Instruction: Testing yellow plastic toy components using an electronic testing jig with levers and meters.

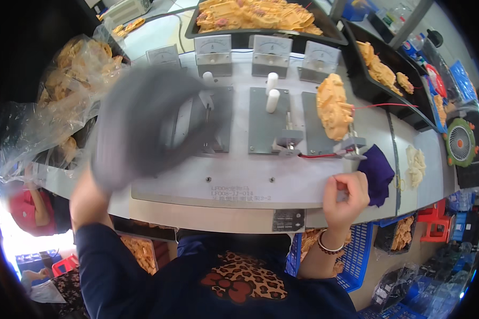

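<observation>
**Two hands over the grey test board**

I use the grey test board [239,181] as my landmark.

Far off the board's left end I see a clear plastic bag [53,95] stuffed with tan flat parts. It sits well apart from my hands.

Over the left part of the board is my left hand [143,122]. It shows only as a big dark grey blur, as if it wears a glove. I cannot tell how far open it is, or if it has hold of anything. It covers most of the left metal plate [213,119] on the board.

In the middle of the board is a second metal plate [269,122], with two white pegs [272,93] standing at its top.

Along the board's back edge stands a row of small dial meters [271,53]. Behind those is a black tray [261,21] full of more tan parts.

On the right plate of the board lies one tan part [334,105], the piece nearest my right hand. A red wire [316,156] runs along the board to a small grey clamp [350,144] just below that part.

At the board's front right corner is my right hand [347,194]. Its fingers are curled in, thumb and finger pinched close. What it pinches is too small to see. A bead bracelet [327,245] is on that wrist.

Just right of that hand, touching the board's right end, lies a purple cloth [378,173]. Further right is a pale yellowish part [415,165], then a small fan [459,141].
</observation>
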The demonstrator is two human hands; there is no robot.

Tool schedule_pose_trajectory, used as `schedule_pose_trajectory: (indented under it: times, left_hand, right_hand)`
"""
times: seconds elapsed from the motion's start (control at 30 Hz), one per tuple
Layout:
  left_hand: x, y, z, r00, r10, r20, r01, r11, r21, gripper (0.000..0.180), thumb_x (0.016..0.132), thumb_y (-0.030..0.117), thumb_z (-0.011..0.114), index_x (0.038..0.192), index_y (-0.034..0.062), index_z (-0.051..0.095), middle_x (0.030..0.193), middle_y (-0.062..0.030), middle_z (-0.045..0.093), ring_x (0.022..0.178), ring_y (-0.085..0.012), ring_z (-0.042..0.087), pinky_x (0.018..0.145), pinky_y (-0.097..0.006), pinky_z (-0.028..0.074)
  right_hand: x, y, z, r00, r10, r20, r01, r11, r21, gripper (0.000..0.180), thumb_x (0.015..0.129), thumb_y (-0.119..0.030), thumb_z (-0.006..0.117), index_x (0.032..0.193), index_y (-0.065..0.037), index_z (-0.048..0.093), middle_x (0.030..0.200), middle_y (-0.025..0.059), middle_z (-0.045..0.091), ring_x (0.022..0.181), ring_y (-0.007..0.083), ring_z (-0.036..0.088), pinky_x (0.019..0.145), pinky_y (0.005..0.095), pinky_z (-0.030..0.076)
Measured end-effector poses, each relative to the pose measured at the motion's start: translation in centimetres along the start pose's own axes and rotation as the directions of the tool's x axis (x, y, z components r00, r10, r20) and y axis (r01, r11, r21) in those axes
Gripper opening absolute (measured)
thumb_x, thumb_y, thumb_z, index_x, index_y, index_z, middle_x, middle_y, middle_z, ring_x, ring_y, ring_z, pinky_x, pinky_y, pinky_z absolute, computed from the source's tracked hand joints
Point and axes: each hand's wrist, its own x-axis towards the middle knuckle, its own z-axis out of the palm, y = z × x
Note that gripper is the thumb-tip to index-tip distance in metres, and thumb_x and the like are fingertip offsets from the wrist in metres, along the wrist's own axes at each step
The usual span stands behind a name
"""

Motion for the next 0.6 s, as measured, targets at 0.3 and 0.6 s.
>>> schedule_pose_trajectory:
  times: [0.3,0.6]
  left_hand:
    - [-15.2,4.3,1.6,0.640,-0.755,-0.142,0.717,0.653,-0.243,0.015,0.080,0.009,0.056,0.080,-0.0045,0.062,0.078,-0.0109,0.061,0.071,-0.0207,0.056,0.066,-0.030,0.044]
    - [-15.4,3.8,1.8,0.378,-0.922,-0.078,0.748,0.354,-0.562,0.017,0.085,0.008,0.054,0.082,-0.0062,0.062,0.078,-0.0098,0.059,0.075,-0.0163,0.055,0.072,-0.027,0.042]
  right_hand:
    - [-0.5,0.2,1.3,0.998,0.031,-0.049,-0.021,0.979,0.205,0.013,0.074,-0.013,0.067,0.072,-0.003,0.059,0.061,0.0027,0.044,0.054,0.0130,0.036,0.048,0.0260,0.023]
    - [-1.2,0.6,-0.3,0.973,0.195,0.124,-0.222,0.934,0.278,0.012,0.081,-0.010,0.061,0.086,-0.001,0.056,0.077,0.0008,0.044,0.069,0.0092,0.034,0.061,0.0228,0.024]
